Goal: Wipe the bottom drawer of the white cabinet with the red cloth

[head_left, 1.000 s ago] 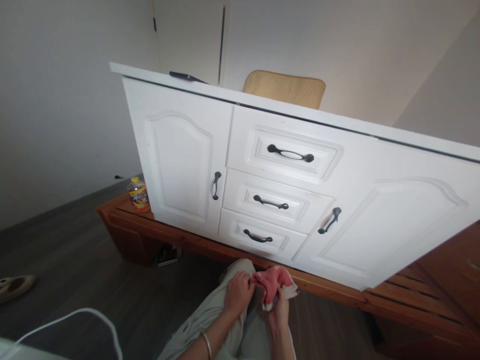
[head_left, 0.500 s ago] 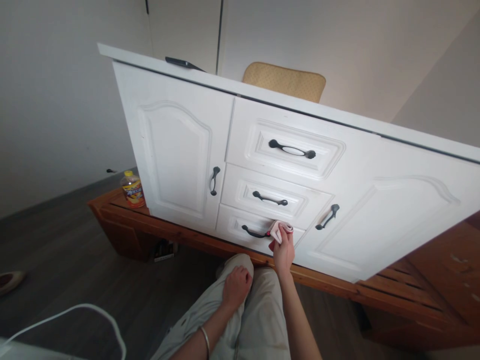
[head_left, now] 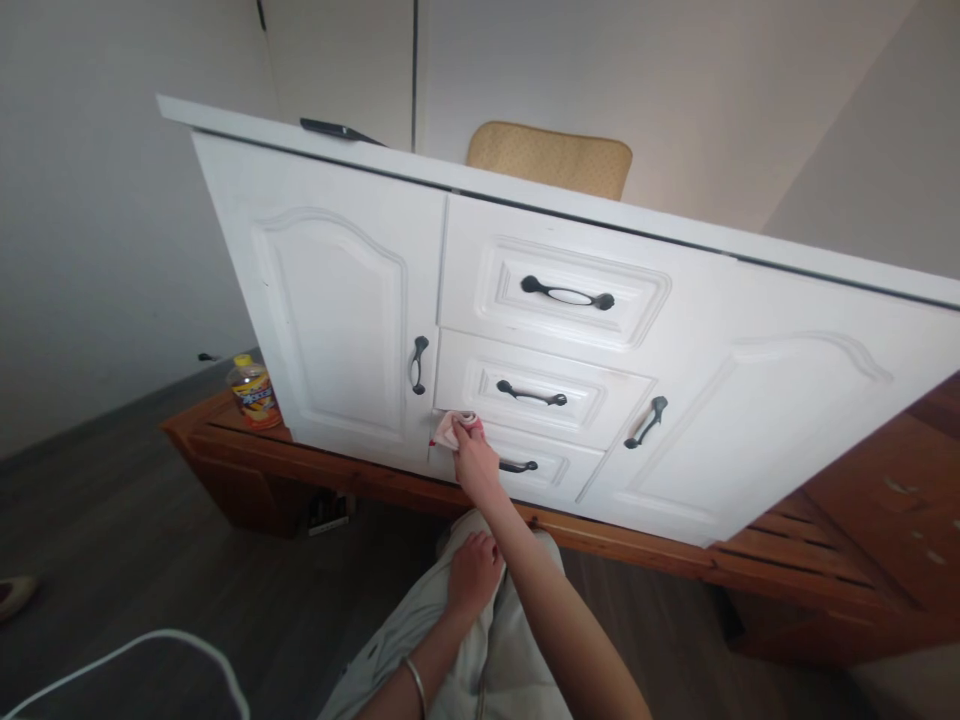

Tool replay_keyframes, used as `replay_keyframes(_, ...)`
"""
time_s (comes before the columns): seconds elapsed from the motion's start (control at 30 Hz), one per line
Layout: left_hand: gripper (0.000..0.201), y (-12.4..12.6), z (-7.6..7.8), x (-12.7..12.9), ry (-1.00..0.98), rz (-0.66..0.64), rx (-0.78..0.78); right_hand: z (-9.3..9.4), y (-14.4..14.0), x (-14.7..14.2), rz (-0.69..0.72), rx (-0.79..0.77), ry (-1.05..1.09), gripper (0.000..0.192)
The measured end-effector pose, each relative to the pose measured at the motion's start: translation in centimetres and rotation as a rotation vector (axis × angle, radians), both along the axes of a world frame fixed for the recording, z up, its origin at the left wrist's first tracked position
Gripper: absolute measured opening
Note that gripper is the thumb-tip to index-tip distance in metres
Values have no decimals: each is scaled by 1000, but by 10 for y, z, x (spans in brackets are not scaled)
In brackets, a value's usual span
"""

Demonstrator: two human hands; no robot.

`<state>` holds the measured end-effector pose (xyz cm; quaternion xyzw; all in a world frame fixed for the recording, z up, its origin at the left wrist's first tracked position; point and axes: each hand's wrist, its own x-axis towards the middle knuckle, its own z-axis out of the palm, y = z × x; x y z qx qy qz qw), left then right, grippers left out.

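My right hand (head_left: 476, 465) is closed round a folded pink-and-white cloth (head_left: 450, 430). The cloth presses against the upper left corner of the bottom drawer (head_left: 555, 468) in a white cabinet (head_left: 345, 330). My right hand covers the left part of that drawer's dark handle (head_left: 519, 466). Resting on my knee is my left hand (head_left: 474, 575), with nothing in it and its fingers loosely laid down. Above the cloth are the middle drawer's handle (head_left: 531, 393) and the top drawer's handle (head_left: 568, 294).
The cabinet stands on a brown wooden bench (head_left: 300, 450). A yellow-capped bottle (head_left: 255, 393) is at its left. A dark flat device (head_left: 337, 131) lies on the cabinet top, with a tan chair back (head_left: 551, 158) behind. A white cable (head_left: 172, 634) curves at lower left.
My right hand has moved left with the cloth, from the right end of the bottom drawer's handle to the drawer's upper left corner. My left hand stays on my knee. The view has shifted slightly.
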<state>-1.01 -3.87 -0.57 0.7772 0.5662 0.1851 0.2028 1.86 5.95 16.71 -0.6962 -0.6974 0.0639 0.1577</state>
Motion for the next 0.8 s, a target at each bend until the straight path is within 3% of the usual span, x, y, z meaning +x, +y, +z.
replay_keyframes(0.13, 33, -3, 4, -3, -2, -2, 7, 3, 9, -22, 23, -9, -4, 62)
replay_keyframes(0.23, 32, -3, 1, -3, -4, 5, 20, 2, 3, -14, 8, -43, -34, 66)
replay_keyframes(0.6, 25, -1, -8, 4, -25, 16, 38, 3, -61, 83, -233, -110, -124, 69)
replay_keyframes(0.7, 26, -1, -8, 4, -28, 14, 38, 5, -58, 80, -205, -112, -98, 67)
replay_keyframes(0.8, 30, -1, -6, 5, -23, 14, 34, 5, -41, 58, -145, -90, -86, 65)
